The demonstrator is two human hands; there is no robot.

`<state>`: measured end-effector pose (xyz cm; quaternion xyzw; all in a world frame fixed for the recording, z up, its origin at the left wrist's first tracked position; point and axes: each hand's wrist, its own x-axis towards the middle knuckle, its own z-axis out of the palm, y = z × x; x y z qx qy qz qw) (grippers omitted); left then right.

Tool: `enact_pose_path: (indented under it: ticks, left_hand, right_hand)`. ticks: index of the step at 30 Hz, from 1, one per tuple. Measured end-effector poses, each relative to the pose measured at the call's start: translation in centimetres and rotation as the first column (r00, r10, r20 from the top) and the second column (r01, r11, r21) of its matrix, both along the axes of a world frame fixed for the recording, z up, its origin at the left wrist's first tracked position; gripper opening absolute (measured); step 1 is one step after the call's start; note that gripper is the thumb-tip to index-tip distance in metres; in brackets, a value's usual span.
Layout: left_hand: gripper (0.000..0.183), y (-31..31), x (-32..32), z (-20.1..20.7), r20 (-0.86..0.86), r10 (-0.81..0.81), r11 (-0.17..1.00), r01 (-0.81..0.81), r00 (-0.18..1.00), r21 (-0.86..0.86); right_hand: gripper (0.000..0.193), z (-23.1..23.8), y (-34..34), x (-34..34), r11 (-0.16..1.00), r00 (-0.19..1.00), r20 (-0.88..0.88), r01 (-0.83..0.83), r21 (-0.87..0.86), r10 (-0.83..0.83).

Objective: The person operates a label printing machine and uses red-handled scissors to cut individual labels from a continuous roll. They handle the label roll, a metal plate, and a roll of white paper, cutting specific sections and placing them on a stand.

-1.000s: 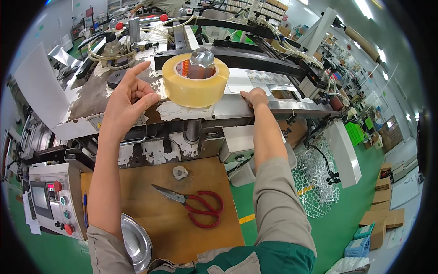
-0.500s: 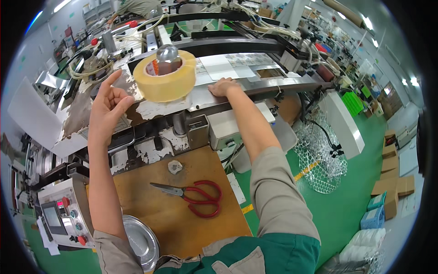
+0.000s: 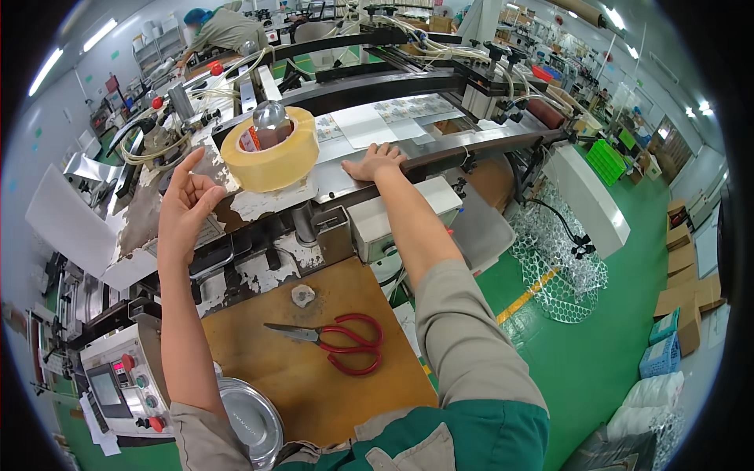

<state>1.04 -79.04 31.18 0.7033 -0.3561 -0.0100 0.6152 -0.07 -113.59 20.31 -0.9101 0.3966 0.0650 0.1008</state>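
My left hand (image 3: 185,206) is raised beside a large roll of clear yellowish tape (image 3: 275,174). Its index finger and thumb stretch out, the other fingers bend loosely, and nothing is in it. The roll lies around a shiny metal ball knob (image 3: 272,119) on the machine's worn top. With fingers spread, my right hand (image 3: 375,163) rests on the machine's metal front plate (image 3: 334,180). Its fingertips are close to a blank white sheet (image 3: 360,127). Behind that sheet lie printed sheets (image 3: 416,107) under the dark crossbar.
Red-handled scissors (image 3: 353,343) and a small greyish lump (image 3: 302,296) lie on the brown board (image 3: 259,369). A round metal dish (image 3: 251,420) and a control panel (image 3: 118,385) are at lower left. Bubble wrap (image 3: 561,279) hangs at right. A person (image 3: 224,31) bends over far back.
The view has shifted slightly. My right hand's fingers have spread wider on the plate. My left hand keeps nearly the same pose beside the tape roll.
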Motion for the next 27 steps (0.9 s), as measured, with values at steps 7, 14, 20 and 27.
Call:
enact_pose_path:
  ticks: [7,14,20,27]
  left_hand:
    - [0.063,-0.2,0.2,-0.3,0.021,-0.015,1.000,0.016,1.000,-0.006]
    - [0.064,0.2,0.9,-0.4,0.018,-0.023,1.000,0.023,1.000,0.011]
    - [0.063,0.1,0.9,0.0,0.017,-0.025,0.999,0.024,1.000,0.022]
    - [0.048,1.0,1.5,-1.3,0.035,-0.038,0.999,0.037,0.999,0.015]
  right_hand:
    - [0.089,-0.6,-1.9,0.4,0.997,0.997,0.077,0.013,-0.073,-0.007]
    - [0.080,-1.1,-1.2,1.3,0.991,0.998,0.043,0.043,-0.123,-0.038]
    - [0.057,1.7,-2.2,0.8,0.990,0.991,-0.077,-0.112,-0.083,0.105]
    - [0.030,5.0,6.9,-13.8,0.773,0.670,0.445,-0.628,-0.085,0.594]
